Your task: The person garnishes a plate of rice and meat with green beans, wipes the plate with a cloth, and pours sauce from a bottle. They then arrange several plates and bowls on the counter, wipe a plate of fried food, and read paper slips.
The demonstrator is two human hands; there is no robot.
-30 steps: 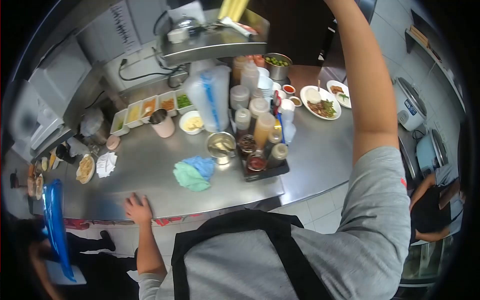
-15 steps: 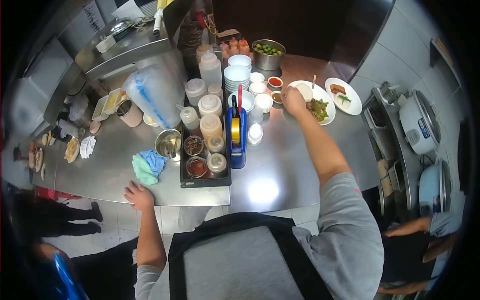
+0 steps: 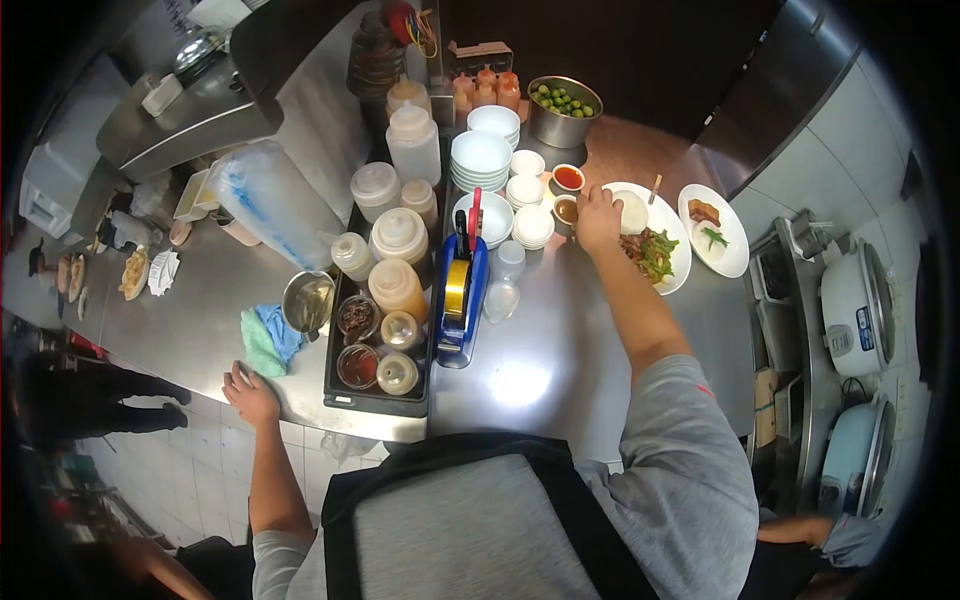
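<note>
My right hand (image 3: 599,222) is at the left rim of an oval white plate (image 3: 681,268), its fingers closed over the edge; my thumb is hidden. On that plate are a white mound of rice (image 3: 630,213) and a meat-and-green-vegetable stir-fry (image 3: 650,253). Just left of the hand stand a small bowl of brown sauce (image 3: 566,209) and one of red sauce (image 3: 568,178). A second oval plate (image 3: 735,258) with food sits farther right. My left hand (image 3: 251,393) lies at the counter's front edge, fingers spread and holding nothing, below green and blue cloths (image 3: 270,340).
A black tray (image 3: 375,402) of squeeze bottles and jars stands mid-counter, with a blue tape dispenser (image 3: 463,310) beside it. Stacked white bowls (image 3: 482,155) and a metal pot of green fruit (image 3: 565,125) are behind. Rice cookers (image 3: 850,310) line the right; another person's arm (image 3: 795,529) shows lower right.
The camera view has shifted and turned slightly. My right hand stays at the plate's left rim, and my left hand remains on the counter edge.
</note>
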